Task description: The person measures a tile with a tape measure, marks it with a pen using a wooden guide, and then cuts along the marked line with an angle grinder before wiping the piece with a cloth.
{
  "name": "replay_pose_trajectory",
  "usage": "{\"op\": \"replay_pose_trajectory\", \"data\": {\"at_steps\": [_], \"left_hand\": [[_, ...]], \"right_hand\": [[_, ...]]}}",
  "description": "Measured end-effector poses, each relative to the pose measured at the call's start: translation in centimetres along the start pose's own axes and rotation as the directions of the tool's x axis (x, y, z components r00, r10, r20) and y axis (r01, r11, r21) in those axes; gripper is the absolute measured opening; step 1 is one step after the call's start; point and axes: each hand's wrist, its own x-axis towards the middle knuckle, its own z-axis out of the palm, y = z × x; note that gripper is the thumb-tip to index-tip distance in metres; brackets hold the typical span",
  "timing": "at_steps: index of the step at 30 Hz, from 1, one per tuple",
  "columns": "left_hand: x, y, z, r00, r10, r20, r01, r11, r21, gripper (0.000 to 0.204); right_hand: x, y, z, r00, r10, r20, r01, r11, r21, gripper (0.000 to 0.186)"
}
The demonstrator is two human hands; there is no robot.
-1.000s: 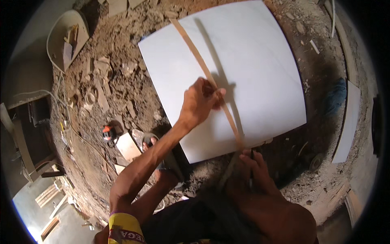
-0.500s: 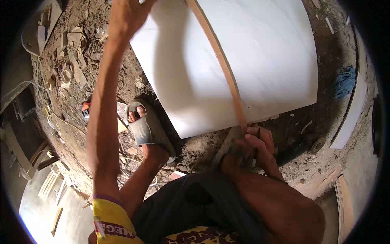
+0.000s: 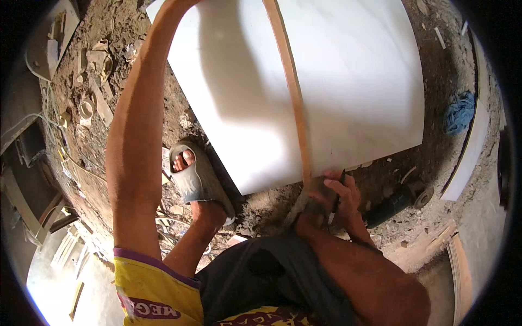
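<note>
A large white tile with faint grey veins lies on the dirt ground before me. A long, thin wooden strip runs across it from the far edge to the near edge. My right hand is at the tile's near edge, beside the strip's near end, its fingers closed around a slim dark pen. Whether those fingers also touch the strip, I cannot tell. My left arm stretches forward over the tile's left side; its hand is beyond the top of the view.
My sandalled left foot stands by the tile's near left corner. A blue cloth and a white offcut lie at the right. A dark cylindrical tool rests right of my hand. Scraps and cables litter the left.
My left hand has moved forward out of view. The strip's near end has shifted left and towards me, my right hand staying beside it. The tile appears slightly lower in the view.
</note>
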Motion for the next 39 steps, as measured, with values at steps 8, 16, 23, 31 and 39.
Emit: {"op": "replay_pose_trajectory", "data": {"at_steps": [8, 16, 23, 31, 39], "left_hand": [[0.9, 0.7, -0.5, 0.999, -0.019, 0.028, 0.027, 0.95, -0.31, 0.051], [0.7, 4.2, 1.0, 0.992, 0.122, 0.007, -0.117, 0.962, -0.249, 0.052], [1.8, 0.9, 0.2, 0.992, 0.13, -0.006, -0.121, 0.904, -0.411, 0.033], [0.6, 1.8, 0.1, 0.999, 0.027, 0.021, -0.015, 0.888, -0.459, 0.025], [1.3, 1.6, 0.6, 0.999, 0.033, -0.037, -0.045, 0.918, -0.394, 0.022]], "right_hand": [[1.0, 0.0, 1.6, 0.994, -0.107, -0.016, 0.104, 0.985, -0.139, 0.069], [0.9, -0.7, 1.9, 0.996, 0.028, 0.083, -0.015, 0.989, -0.15, 0.067], [1.0, -1.4, 2.6, 0.992, -0.121, -0.034, 0.118, 0.99, -0.072, 0.062], [-0.1, -0.9, 1.1, 0.991, -0.002, -0.134, -0.008, 0.997, -0.074, 0.058], [0.1, -0.6, 0.7, 0.972, 0.063, -0.227, -0.074, 0.996, -0.041, 0.053]]}}
